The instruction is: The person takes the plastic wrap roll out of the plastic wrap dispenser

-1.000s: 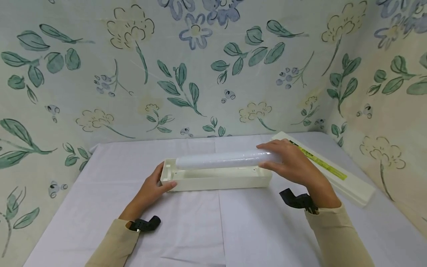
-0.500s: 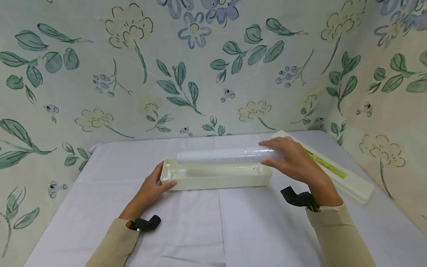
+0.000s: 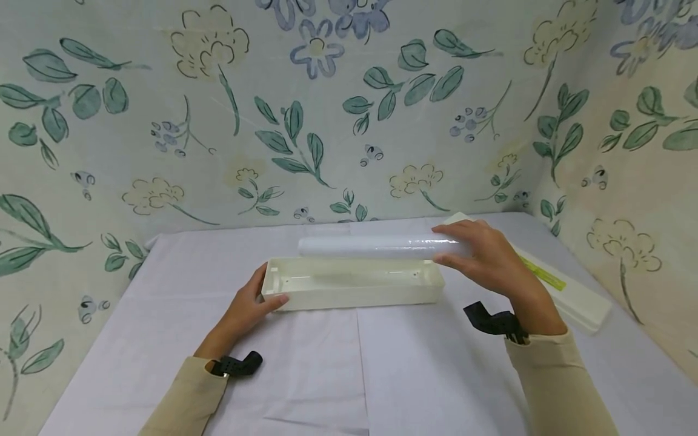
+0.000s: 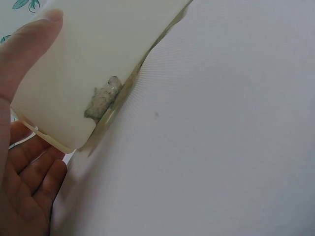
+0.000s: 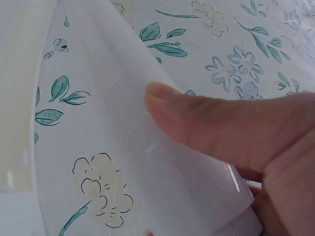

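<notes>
A roll of cling film, whitish and glossy, is held level above the back edge of a long cream dispenser box. My right hand grips the roll's right end; in the right wrist view the thumb lies along the film roll. At the box's left end, my left hand holds the corner, thumb on the front wall and fingers around the end. The left wrist view has the thumb on the box wall, near a greyish patch. The box is uncovered, and no roll lies inside.
Behind my right hand lies a long cream lid with a yellow-green label, slanting across the right side of the table. A white cloth covers the table. Floral sheeting rises behind and at the right.
My right hand has lifted the roll of cling film up out of the box and shifted it slightly right and away. The left hand and the box have stayed in place.
</notes>
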{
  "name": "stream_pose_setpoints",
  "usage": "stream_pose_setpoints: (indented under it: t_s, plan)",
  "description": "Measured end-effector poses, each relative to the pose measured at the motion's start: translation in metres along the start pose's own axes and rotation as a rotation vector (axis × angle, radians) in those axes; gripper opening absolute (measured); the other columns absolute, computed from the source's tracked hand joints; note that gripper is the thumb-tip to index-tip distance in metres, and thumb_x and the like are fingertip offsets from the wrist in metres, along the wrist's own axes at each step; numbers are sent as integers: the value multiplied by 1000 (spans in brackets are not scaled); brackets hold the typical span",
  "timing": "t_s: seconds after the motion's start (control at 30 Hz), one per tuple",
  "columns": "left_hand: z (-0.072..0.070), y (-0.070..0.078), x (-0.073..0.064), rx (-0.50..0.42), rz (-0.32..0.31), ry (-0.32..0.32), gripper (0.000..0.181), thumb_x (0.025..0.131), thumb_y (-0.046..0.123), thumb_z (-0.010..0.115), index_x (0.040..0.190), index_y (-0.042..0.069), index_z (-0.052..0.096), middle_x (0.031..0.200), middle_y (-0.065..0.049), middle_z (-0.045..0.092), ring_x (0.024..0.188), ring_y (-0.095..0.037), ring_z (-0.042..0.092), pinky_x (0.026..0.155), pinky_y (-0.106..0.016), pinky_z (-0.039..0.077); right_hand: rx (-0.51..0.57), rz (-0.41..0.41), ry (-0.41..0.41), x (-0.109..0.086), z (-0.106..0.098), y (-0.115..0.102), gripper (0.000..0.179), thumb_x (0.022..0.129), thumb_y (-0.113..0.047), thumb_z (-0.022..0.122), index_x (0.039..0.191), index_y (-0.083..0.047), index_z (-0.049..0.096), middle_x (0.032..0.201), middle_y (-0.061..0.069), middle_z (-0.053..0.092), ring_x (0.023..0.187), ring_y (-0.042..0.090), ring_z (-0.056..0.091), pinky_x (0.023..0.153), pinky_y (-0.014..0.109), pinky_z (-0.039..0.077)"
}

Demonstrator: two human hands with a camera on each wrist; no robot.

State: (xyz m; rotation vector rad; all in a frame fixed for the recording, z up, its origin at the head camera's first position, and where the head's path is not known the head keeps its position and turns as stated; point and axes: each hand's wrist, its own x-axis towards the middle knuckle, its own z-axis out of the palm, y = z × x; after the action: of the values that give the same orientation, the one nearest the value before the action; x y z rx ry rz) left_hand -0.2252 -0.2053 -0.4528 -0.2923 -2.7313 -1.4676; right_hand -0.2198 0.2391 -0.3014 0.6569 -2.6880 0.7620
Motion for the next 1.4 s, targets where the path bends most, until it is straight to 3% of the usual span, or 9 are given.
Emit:
stream_pose_setpoints:
  t_s: [0.37, 0.67, 0.97, 1.4]
  plan:
    - [-1, 0, 2, 4, 7, 5, 93, 84, 49, 71, 155, 24, 16, 156, -6, 28, 144, -32, 21, 112, -60, 19, -40, 35, 29, -1, -8, 1, 51, 84, -22, 77, 130, -9, 61, 126, 19, 58, 106, 37, 48, 76, 55, 51]
    - [0, 0, -1, 9, -25, -2, 94, 83, 52, 70, 155, 25, 15, 157, -6, 27, 144, -32, 20, 111, -62, 17, -59, 57, 47, -3, -9, 5, 51, 82, -18, 78, 129, -7, 61, 127, 20, 58, 105, 36, 48, 76, 54, 50]
    - [0, 0, 0, 14, -18, 4, 94, 84, 51, 70, 155, 24, 15, 157, -7, 26, 144, -33, 19, 111, -62, 18, -69, 112, 22, -1, -12, 6, 53, 83, -22, 77, 131, -7, 59, 130, 23, 55, 109, 41, 45, 78, 57, 48]
    - [1, 1, 1, 17, -27, 2, 95, 83, 52, 70, 155, 25, 14, 157, -6, 25, 145, -33, 19, 111, -63, 17, -79, 103, 58, -3, -14, 15, 52, 82, -19, 78, 128, 0, 60, 125, 25, 58, 108, 42, 47, 80, 56, 42]
